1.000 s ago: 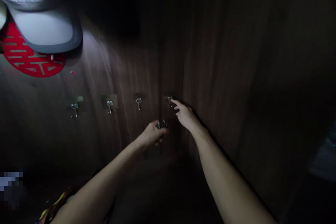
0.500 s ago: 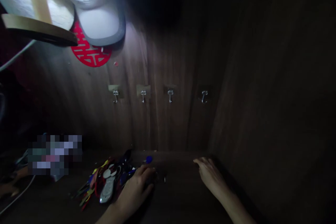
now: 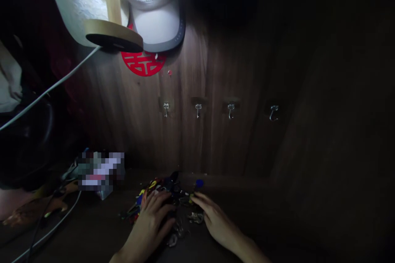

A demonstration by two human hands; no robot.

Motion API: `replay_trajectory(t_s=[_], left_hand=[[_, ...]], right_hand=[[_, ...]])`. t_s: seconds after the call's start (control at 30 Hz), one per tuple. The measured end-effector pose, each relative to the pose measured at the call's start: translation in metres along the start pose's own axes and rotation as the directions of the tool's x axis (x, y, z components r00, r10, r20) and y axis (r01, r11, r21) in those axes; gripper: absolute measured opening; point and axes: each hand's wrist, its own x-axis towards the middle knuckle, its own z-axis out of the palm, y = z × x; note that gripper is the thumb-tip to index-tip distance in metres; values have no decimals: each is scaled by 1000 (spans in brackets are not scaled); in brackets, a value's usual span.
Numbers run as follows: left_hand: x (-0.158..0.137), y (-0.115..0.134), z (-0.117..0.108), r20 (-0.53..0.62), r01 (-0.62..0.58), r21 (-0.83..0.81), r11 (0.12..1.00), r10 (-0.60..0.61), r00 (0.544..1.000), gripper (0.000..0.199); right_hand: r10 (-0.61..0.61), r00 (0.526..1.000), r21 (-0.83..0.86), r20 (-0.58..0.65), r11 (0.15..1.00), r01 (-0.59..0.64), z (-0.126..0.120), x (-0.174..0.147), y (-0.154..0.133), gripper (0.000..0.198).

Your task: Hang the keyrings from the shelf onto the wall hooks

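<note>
My left hand lies over a pile of small colourful items, keys and key rings by their look, with its fingers spread. It covers part of the pile. My right hand reaches in from the right with fingers stretched out. Its fingertips are at a small yellowish piece, and whether they pinch it is too dark to tell. Between the hands lie silvery metal pieces, and another metal piece is below my left fingers. A blue round piece sits just behind the right fingertips.
Several metal hooks are fixed to the wooden back panel. A lit lamp with a round wooden part and a red cut-out are at upper left. A white cable, a pixelated box and a brown figure are at left.
The view has turned left. My left hand has moved left onto the pile, and my right hand has come left from the bare surface to the pile's edge. Metal pieces now show between them.
</note>
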Motion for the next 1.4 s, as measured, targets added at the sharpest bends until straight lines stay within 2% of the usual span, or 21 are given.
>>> replay_trajectory(t_s=[0.07, 0.13, 0.27, 0.4, 0.5, 0.57, 0.67, 0.77, 0.87, 0.93, 1.03, 1.1, 1.17, 1.27, 1.33, 1.4], left_hand=[[-4, -20, 2, -41, 77, 80, 994, -74, 996, 36], [-9, -38, 7, -44, 105, 128, 986, -100, 994, 45], [-23, -60, 16, -94, 141, 136, 981, -129, 987, 56], [-36, -77, 15, -206, 213, 37, 976, -201, 958, 48], [-39, -87, 8, -312, 234, -46, 971, -237, 920, 37], [-40, -90, 1, -338, 230, -73, 971, -241, 910, 31], [-42, -86, -12, -230, 191, -186, 964, -232, 945, 23], [-44, -76, -24, 3, 148, -360, 921, -157, 988, 20], [-41, -67, -38, 189, 166, -430, 887, -92, 978, 18], [-36, -62, -48, 262, 205, -468, 860, -86, 961, 18], [-22, -56, -64, 273, 259, -572, 778, -117, 955, 20], [-12, -55, -73, 231, 283, -664, 692, -170, 958, 37], [-3, -56, -78, 176, 291, -750, 594, -245, 953, 53], [6, -62, -81, 148, 287, -835, 470, -311, 939, 71], [10, -67, -79, 191, 326, -859, 394, -344, 919, 77], [12, -72, -76, 245, 391, -859, 331, -405, 881, 77]], right_hand=[[0, 1000, 19, 6, 1000, 0, 8, 7, -7, 70], [2, 1000, 58, -11, 998, -1, 16, 14, -12, 70], [2, 990, 100, -142, 995, 13, 25, 23, -15, 64], [20, 944, 96, -329, 995, 12, 26, 20, -16, 47], [41, 908, 112, -416, 994, 7, 24, 13, -18, 35], [61, 881, 119, -469, 993, -5, 23, 7, -19, 32], [132, 833, 132, -538, 989, -72, 25, -2, -17, 33], [220, 812, 169, -541, 974, -151, 27, -8, -18, 37], [257, 824, 207, -505, 963, -173, 27, -7, -31, 38], [258, 835, 235, -486, 959, -159, 24, -3, -46, 38], [225, 846, 281, -483, 955, -93, 16, 6, -73, 39], [218, 836, 318, -503, 946, -55, 9, 12, -88, 41], [244, 825, 376, -509, 926, -42, 1, 17, -98, 52], [288, 829, 444, -480, 894, -53, -10, 24, -104, 71], [310, 835, 459, -454, 885, -79, -14, 28, -101, 77], [340, 838, 469, -427, 876, -117, -15, 31, -94, 80]])
